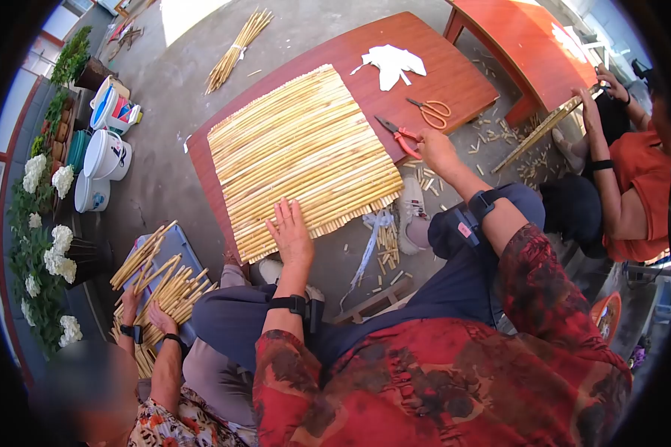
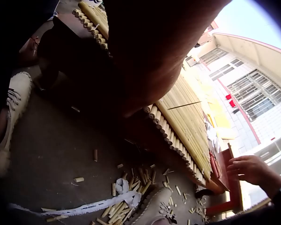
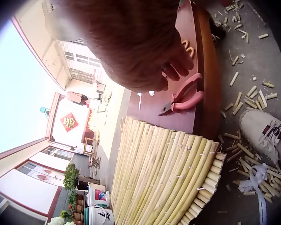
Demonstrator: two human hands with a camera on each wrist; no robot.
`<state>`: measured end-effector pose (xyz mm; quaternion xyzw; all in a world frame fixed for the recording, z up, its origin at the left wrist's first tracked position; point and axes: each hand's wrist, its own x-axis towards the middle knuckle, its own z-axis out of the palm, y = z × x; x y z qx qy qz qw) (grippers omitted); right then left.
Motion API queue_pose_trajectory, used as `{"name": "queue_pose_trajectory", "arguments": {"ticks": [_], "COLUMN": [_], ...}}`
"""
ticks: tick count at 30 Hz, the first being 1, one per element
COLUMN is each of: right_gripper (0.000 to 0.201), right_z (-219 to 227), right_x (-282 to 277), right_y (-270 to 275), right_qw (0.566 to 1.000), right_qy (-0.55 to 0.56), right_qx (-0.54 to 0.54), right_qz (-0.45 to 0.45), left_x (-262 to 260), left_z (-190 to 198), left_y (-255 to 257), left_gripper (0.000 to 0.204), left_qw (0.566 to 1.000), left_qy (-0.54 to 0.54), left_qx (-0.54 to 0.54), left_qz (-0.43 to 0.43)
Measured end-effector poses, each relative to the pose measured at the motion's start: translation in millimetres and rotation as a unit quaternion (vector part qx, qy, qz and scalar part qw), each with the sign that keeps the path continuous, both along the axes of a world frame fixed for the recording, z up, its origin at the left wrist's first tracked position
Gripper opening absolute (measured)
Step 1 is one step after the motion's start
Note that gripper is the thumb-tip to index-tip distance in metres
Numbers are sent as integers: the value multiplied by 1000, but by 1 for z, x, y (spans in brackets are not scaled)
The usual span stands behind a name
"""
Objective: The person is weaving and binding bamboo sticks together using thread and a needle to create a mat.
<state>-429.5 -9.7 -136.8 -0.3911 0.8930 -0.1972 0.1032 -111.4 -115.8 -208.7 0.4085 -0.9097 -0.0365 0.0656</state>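
Note:
A mat of tied yellow reed stalks (image 1: 298, 156) lies across the red-brown table (image 1: 440, 56). My left hand (image 1: 291, 238) rests flat on its near edge, fingers spread. In the right wrist view, white ties (image 3: 191, 167) show along the stalks. Red-handled pliers (image 1: 399, 137) lie on the table just beyond the mat's right edge. Over their handles hovers my right hand (image 1: 438, 153), fingers loosely bent; the right wrist view shows the pliers (image 3: 186, 100) lying below the fingertips, outside its grasp. Scissors with orange handles (image 1: 432, 113) lie a little farther back.
A crumpled white cloth (image 1: 392, 65) sits on the table. Cut stalk ends (image 3: 253, 96) litter the ground. At left, another person's hands (image 1: 162, 319) hold stalks; at right, a person in orange (image 1: 637, 182) works with a long stalk. White buckets (image 1: 107, 155) stand far left.

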Motion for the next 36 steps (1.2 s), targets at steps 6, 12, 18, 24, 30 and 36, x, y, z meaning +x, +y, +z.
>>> {"name": "queue_pose_trajectory", "arguments": {"ticks": [6,12,18,24,30,36], "right_gripper": [22,29,22,18,24,33], "right_z": [-31,-35,-43,-42,-37,37], "right_x": [-13,-10,-13,-16,-32,33], "right_y": [-1,-8,-15,-20,-7,21], "right_qw": [996,995,999,999,989,966], "right_qy": [79,16,24,-30,-103,-245], "right_qx": [35,95,38,13,-88,-81], "right_qz": [-14,-34,-13,-19,-60,15], "left_x": [8,15,21,34,19,-17], "left_z": [18,18,52,55,52,68], "left_y": [10,20,36,56,71,83], "left_gripper": [74,78,54,46,39,45], "left_qw": [999,993,992,965,868,594], "left_qy": [-36,-50,-47,-4,128,321], "left_qx": [37,104,117,260,475,735], "left_qz": [15,18,30,-11,-65,55]}}
